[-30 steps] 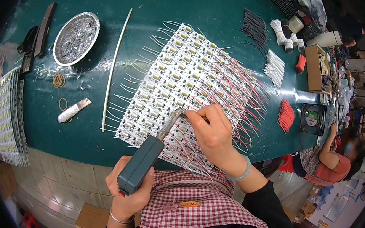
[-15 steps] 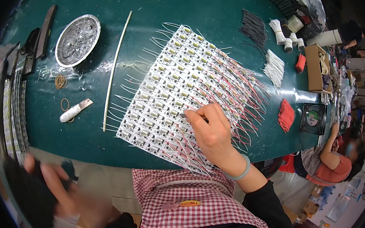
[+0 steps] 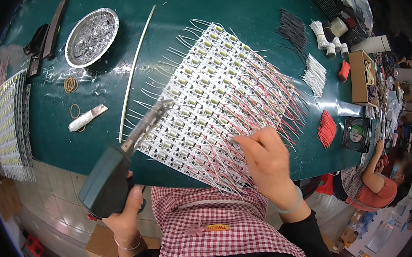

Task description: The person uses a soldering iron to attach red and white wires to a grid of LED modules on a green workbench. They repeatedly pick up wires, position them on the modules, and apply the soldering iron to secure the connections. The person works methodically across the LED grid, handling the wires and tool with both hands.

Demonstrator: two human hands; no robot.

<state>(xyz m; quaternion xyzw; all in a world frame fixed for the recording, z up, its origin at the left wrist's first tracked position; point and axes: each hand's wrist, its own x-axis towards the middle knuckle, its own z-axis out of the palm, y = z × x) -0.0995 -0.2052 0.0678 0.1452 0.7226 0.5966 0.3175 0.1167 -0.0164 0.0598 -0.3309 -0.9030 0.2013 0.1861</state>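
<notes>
A large panel of white circuit boards (image 3: 189,103), dotted with yellow-green components, lies slanted on the green table. White wires stick out along its far left side, and red and white wires (image 3: 274,100) fan out on the right. My left hand (image 3: 125,216) is wrapped round a dark green soldering gun (image 3: 105,181), whose long metal tip (image 3: 149,123) reaches over the panel's left part. Over the wires at the panel's near right, my right hand (image 3: 270,164) is pinched shut; whatever small thing is between thumb and finger is hard to make out.
Far left stands a metal bowl (image 3: 71,56) of silvery scraps, near rubber bands (image 3: 70,84) and a white-wrapped blade (image 3: 87,118). A thin rod (image 3: 137,66) lies left of the panel. Black (image 3: 293,30), white (image 3: 314,76) and red wire bundles (image 3: 326,129) lie right. A co-worker (image 3: 375,187) sits far right.
My left hand has come up from the lower left, bringing the soldering gun over the panel. My right hand has moved right and nearer to me, away from the panel's middle.
</notes>
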